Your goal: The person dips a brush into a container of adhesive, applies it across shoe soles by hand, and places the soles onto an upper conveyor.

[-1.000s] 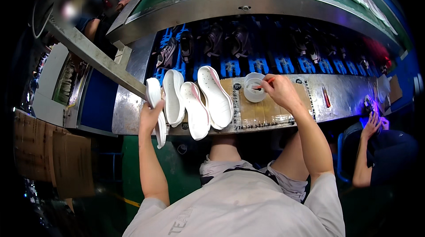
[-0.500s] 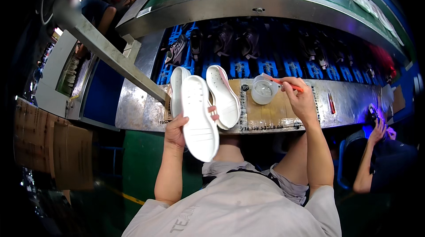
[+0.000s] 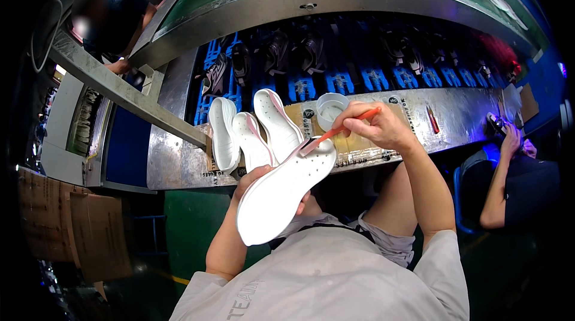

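White sole point(image 3: 284, 194) pinched in left hand point(image 3: 251, 179), brush point(image 3: 329, 134) in right hand point(image 3: 383, 127), cup point(image 3: 329, 115), soles point(image 3: 224, 135) beyond

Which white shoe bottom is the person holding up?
The white sole in the left hand, nearest the grey shirt, with the orange brush at its far end. The other white soles lie beyond it on the bench.
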Tool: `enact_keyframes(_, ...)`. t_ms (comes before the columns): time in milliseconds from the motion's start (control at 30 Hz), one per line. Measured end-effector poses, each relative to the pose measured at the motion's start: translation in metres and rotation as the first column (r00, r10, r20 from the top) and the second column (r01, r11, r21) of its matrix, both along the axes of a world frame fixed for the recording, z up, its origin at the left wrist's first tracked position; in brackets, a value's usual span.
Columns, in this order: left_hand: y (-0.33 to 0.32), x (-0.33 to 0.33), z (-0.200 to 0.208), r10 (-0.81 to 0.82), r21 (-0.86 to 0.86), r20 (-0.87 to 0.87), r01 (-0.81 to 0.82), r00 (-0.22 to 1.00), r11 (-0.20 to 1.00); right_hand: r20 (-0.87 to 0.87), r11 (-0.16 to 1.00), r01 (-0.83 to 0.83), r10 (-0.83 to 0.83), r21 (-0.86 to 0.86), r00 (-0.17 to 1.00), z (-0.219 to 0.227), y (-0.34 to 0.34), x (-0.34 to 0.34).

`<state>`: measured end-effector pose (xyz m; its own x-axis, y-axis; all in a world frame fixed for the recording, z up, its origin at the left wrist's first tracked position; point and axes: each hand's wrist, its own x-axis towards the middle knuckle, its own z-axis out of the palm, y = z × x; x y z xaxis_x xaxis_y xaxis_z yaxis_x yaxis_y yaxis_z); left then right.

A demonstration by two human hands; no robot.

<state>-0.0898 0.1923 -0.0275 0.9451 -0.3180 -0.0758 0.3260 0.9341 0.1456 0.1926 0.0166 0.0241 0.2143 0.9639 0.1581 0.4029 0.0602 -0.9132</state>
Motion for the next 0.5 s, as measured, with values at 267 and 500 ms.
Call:
enact_keyframes(267, 0.015, 0.001, -0.002, 0.231, 0.305, 0.014, -0.224, 0.973, 0.926, -0.039, 0.956, 0.286, -0.289, -0.068, 0.957, -0.004, -0.004, -0.018)
enact_keyframes(500, 0.024, 0.022, 0.005, 0.399, 0.682, 0.291, -0.481, 0.869, 0.551, -0.042, 0.973, 0.102, -0.095, 0.208, 0.995, -0.008, -0.010, -0.052)
